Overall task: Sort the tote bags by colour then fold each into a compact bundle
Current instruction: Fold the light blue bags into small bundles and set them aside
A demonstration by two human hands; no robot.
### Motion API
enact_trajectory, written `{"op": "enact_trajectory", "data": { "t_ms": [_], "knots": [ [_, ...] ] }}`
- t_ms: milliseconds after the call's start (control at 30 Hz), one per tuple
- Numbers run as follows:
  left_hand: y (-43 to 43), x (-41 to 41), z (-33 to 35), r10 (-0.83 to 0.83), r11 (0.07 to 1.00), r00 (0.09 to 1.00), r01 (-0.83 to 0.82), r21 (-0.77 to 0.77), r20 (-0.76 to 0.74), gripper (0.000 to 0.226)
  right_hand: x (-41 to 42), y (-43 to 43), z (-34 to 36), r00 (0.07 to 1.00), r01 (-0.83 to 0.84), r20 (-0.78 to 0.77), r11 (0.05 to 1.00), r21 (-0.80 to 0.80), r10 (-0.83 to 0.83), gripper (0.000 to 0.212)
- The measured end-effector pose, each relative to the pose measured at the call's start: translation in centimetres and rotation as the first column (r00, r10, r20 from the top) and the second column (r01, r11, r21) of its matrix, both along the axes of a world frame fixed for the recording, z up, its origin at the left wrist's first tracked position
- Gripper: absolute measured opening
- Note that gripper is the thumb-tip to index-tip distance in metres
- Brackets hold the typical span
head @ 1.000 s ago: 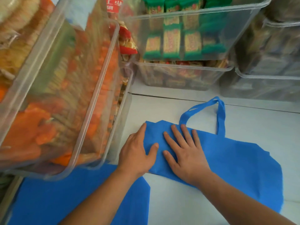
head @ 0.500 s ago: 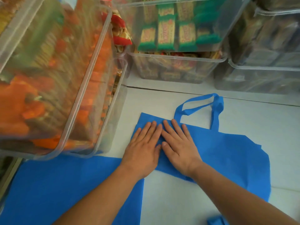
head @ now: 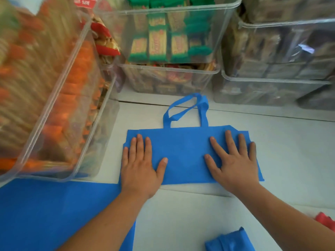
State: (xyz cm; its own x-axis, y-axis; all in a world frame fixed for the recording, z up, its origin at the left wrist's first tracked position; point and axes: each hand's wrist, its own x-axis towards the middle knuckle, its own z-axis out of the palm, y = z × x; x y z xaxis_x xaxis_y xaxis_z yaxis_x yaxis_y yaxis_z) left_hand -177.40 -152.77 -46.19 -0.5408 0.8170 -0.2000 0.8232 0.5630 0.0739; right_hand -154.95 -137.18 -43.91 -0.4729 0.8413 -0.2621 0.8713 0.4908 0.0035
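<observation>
The blue tote bag lay flat on the white bench, folded into a wide band w/ its handles pointing toward the clear bins. The left hand pressed its left end and the right hand its right end. The fingers were straight and slightly spread, gripping nothing, prob. to flatten the crease and stop the fabric springing open. A folded blue bundle sat nearer the person. A red scrap, poss. another bag, showed at far right. Half a sec earlier the hands were side by side on the bag's left part; they had since slid apart, and the loose right portion looked squared up.
</observation>
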Motion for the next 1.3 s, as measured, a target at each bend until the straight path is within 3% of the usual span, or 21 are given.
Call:
{"op": "enact_trajectory", "data": {
  "t_ms": [133,267,400,500,567,633,700,833,1033,1167,1300],
  "knots": [
    [0.7,0.4,-0.1,0.005,1.0,1.0,-0.006,-0.009,-0.025,0.084,0.5,0.5,-1.5,0.994,-0.02,-0.111,1.0,0.002,0.02,0.07],
    [0.9,0.0,-0.8,-0.27,0.963,0.962,0.27,0.009,-0.044,0.064,0.5,0.4,-1.8,0.996,-0.025,-0.082,1.0,0.014,0.026,0.068],
    [0.9,-0.4,-0.8,-0.246,0.965,0.969,0.247,0.091,-0.022,0.06,0.5,2.4,-0.7,0.979,-0.039,-0.194,0.996,0.08,0.054,0.057],
    [1.0,-1.7,0.0,-0.144,0.983,0.989,0.138,0.12,0.044,0.077,0.2,4.2,-0.3,0.969,-0.163,-0.165,0.978,0.134,0.184,0.055],
    [1.2,-3.1,1.3,0.019,0.999,0.996,-0.022,0.031,0.089,0.109,-0.3,5.1,-0.6,0.944,-0.3,-0.118,0.95,0.087,0.309,0.062],
    [1.0,-4.0,1.9,0.096,0.995,0.987,-0.094,-0.018,0.132,0.121,-0.7,5.7,-0.8,0.927,-0.349,-0.137,0.937,0.032,0.35,0.066],
    [1.1,-4.5,2.2,0.089,0.995,0.989,-0.094,0.04,0.122,0.107,-0.9,5.9,-0.7,0.928,-0.331,-0.173,0.943,0.026,0.33,0.064],
    [2.1,-6.6,1.7,0.075,0.939,0.997,-0.07,0.336,-0.003,0.043,-1.6,6.0,-0.3,0.931,-0.299,-0.2,0.952,0.063,0.305,0.057],
    [2.8,-9.0,1.0,0.113,0.867,0.978,-0.184,0.464,0.176,0.006,-1.5,5.6,-0.8,0.924,-0.32,-0.196,0.944,0.075,0.329,0.061],
    [1.9,-8.8,0.5,0.091,0.809,0.968,-0.208,0.55,0.233,0.017,-1.7,5.8,-0.9,0.91,-0.316,-0.247,0.943,0.108,0.333,0.067],
    [1.1,-8.9,0.1,0.024,0.812,0.976,-0.147,0.565,0.219,0.02,-0.9,5.1,-0.5,0.877,-0.272,-0.37,0.952,0.142,0.306,0.076]
  ]
}}
